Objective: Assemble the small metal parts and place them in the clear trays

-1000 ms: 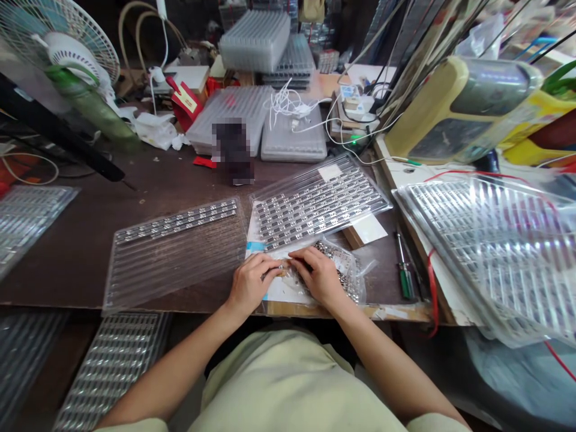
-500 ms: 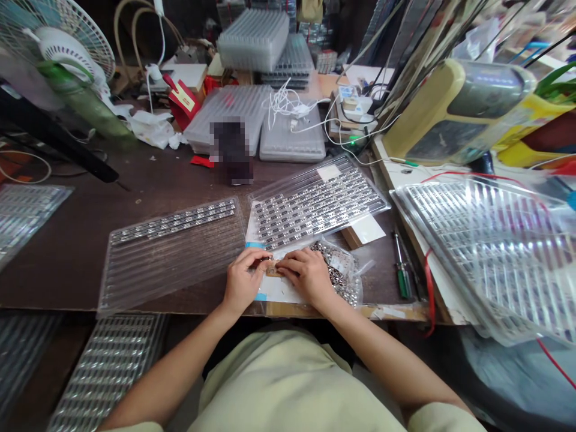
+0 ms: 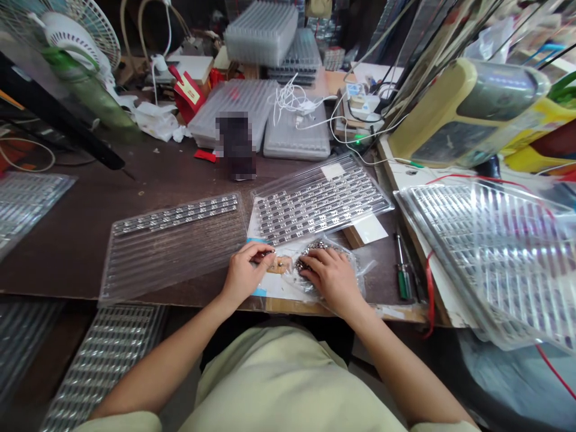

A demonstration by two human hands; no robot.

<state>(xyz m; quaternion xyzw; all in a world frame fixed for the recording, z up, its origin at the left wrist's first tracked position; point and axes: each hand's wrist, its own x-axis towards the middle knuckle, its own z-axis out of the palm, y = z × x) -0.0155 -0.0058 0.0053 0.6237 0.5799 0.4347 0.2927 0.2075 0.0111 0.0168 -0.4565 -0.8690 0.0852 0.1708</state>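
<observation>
My left hand is closed in a pinch, its fingertips around a small dark piece that I cannot make out clearly. Just right of those fingertips, a small tan block lies on a white sheet held with blue tape. My right hand reaches over a clear plastic bag of small shiny metal parts. Its fingers are apart and bent down at the pile, and the tips are partly hidden among the parts.
Behind my hands lies a clear ridged tray with rows of small metal-and-black parts. Another tray, partly filled, is to the left. A green-handled screwdriver lies right of the bag. Stacked trays overhang the right side.
My right hand has left the tan block and moved right onto the bag of metal parts. My left hand stays beside the block, still pinched. The view has shifted slightly.
</observation>
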